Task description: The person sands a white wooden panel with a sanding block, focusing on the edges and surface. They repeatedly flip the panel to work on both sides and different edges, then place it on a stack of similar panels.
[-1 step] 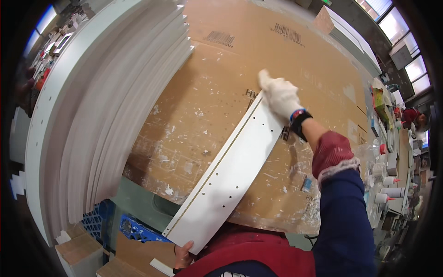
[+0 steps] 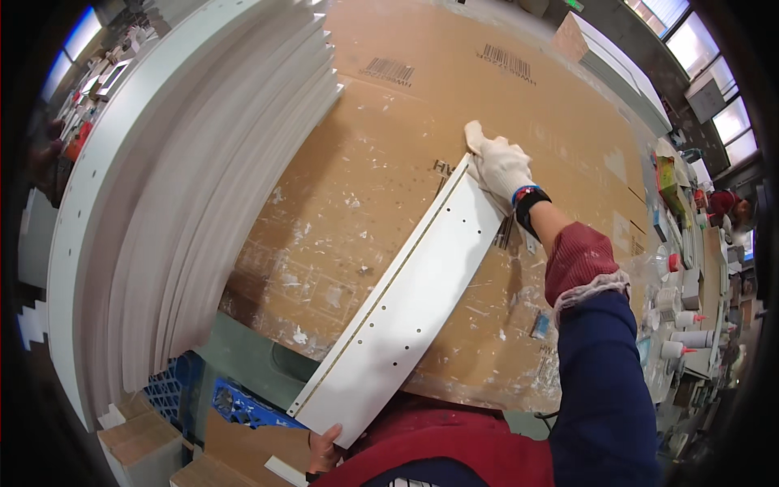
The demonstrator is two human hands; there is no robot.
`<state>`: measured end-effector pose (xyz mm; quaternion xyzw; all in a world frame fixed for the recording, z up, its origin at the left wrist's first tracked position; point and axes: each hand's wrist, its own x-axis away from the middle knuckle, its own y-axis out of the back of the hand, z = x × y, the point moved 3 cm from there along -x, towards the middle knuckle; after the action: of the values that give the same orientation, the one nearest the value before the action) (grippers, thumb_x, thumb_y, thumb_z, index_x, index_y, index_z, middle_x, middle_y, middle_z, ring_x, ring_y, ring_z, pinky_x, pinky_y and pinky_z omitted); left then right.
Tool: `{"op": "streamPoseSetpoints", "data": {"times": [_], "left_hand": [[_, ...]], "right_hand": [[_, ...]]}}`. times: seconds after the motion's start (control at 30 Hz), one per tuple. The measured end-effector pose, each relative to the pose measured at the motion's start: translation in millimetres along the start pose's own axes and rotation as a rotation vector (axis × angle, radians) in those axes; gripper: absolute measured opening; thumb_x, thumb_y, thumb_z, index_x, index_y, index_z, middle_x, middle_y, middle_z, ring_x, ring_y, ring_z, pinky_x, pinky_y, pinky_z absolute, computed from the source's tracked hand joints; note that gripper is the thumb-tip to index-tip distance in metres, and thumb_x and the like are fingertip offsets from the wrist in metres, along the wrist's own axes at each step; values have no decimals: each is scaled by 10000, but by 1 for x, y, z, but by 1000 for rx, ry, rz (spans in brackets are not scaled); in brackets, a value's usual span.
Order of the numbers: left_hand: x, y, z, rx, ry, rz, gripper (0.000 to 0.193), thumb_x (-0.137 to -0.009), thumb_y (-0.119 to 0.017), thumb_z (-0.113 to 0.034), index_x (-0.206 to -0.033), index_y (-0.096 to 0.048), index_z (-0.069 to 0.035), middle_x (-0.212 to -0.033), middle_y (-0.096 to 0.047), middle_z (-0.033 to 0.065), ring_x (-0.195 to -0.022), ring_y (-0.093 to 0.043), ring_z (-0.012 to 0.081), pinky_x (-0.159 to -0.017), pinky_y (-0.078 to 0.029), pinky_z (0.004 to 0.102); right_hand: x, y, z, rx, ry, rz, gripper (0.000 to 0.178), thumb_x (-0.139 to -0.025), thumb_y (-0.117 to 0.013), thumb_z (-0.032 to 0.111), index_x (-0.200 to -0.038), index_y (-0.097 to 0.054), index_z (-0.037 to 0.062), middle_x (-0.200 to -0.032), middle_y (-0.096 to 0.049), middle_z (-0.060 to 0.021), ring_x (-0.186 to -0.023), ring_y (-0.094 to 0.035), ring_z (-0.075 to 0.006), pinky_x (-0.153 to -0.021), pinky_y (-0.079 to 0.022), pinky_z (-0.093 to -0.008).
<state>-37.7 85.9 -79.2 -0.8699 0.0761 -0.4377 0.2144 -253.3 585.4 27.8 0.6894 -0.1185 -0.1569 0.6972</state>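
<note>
A long white board [image 2: 406,284] lies slantwise across the cardboard-covered table, its near end over the table's front edge. Several small drilled holes dot its face, and a narrow groove runs along its left edge. My left hand [image 2: 326,448], bare, grips the near end with the thumb on top; its other fingers are hidden underneath. At the far end, my right hand [image 2: 501,165] in a white knitted glove is closed against the board's end edge. What its curled fingers hold, if anything, is hidden.
A tall row of white panels [image 2: 187,187] stands on the left. More boards [image 2: 617,73] are stacked at the far right. Glue bottles [image 2: 673,349] with red tips line the right side. Blue plastic crates [image 2: 251,403] and cardboard boxes [image 2: 142,438] sit at the lower left.
My right hand has shifted slightly to the right at the board's far end, and its blur has lessened. The board's far end has moved slightly up and right; my left hand stays put.
</note>
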Motion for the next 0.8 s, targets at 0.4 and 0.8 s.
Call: {"op": "streamPoseSetpoints", "data": {"times": [0.4,0.8], "left_hand": [[-26,53,40,-307,-216,112,545,-847,-569,-213,-1289,-345,13,-1222,-485,190,-1010,-571,330,-826,-518,434],[-14,16,23,329,-123,161,732,-901,-279,-583,-1399,-227,-49,-1388,-358,127,-1251,-388,278,-1053,-321,420]], "right_hand": [[277,-31,245,-689,1106,94,251,-728,-516,91,-972,-554,47,-701,-524,-51,-573,-536,-218,-538,-464,-341],[100,-8,103,71,407,-75,390,-725,-534,90,-1101,-440,48,-667,-532,-138,-674,-553,-323,-606,-433,-435]]}}
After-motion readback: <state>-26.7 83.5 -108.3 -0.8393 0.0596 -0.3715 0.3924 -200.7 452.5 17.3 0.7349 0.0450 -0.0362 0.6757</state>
